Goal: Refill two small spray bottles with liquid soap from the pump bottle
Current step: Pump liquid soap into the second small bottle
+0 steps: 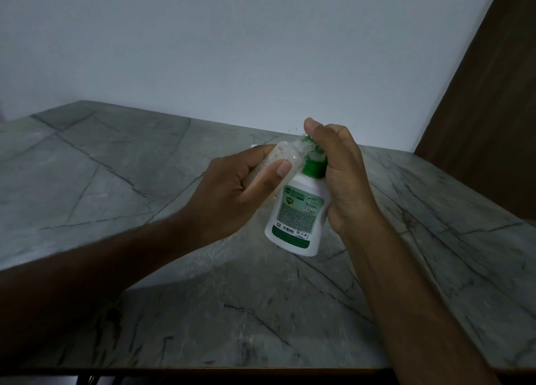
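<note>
the white pump bottle (295, 210), green-labelled with a green collar, tilts above the table (116, 181), gripped by the right hand (339, 175), whose fingers curl over the pump top. just left of it, the left hand (232, 190) clamps 1 small clear spray bottle (285, 155), its mouth against the pump. bare marble spreads wide left of the hands; the wall lies just behind them.
</note>
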